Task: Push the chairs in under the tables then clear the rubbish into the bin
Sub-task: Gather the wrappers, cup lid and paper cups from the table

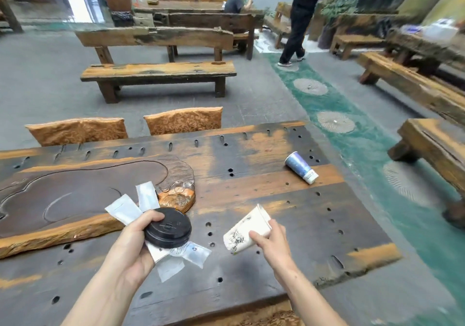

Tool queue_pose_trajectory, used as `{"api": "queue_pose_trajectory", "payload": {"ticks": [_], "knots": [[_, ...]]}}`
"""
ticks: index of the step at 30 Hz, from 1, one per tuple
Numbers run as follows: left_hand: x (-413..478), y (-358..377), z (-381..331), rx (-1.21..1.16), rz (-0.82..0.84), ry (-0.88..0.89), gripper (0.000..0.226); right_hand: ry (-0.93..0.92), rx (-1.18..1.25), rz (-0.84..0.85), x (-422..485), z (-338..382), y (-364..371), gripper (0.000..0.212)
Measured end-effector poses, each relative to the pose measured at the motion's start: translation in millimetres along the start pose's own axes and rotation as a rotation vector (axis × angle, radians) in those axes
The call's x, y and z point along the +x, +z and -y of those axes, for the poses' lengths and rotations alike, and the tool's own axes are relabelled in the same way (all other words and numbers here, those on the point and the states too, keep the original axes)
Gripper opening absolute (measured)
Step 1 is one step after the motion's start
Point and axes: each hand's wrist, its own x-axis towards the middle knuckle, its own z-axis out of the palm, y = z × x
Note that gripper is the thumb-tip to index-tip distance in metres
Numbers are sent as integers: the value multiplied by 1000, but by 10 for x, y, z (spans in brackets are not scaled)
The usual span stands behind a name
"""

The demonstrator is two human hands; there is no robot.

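My left hand (137, 238) grips a black plastic lid (168, 228) together with several white paper packets (125, 208) that fan out above and below it. My right hand (270, 241) holds a white paper cup (245, 230) with a black drawing, tilted with its mouth up and to the right, just above the dark wooden table (289, 250). A blue paper cup (301, 167) lies on its side near the table's far right edge. Two chairs with orange patterned backs (76, 130) (183, 120) stand tucked against the table's far side.
A carved tea tray (83, 187) with an orange glassy ornament (180, 196) fills the table's left half. Wooden benches (158, 72) stand beyond, and more benches (432, 147) on the right past a green floor strip. One person sits at a far table; another walks at the back.
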Motion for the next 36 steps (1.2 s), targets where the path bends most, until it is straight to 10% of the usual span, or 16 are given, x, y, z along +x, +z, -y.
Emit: {"api": "queue_pose_trajectory", "payload": {"ticks": [18, 36], "knots": [[-1148, 1451, 818, 69, 314, -56, 11, -161, 134, -176, -1375, -45, -1807, 21], [-1281, 3403, 2418, -89, 123, 10, 7, -200, 52, 66, -542, -1236, -4145, 23]]}}
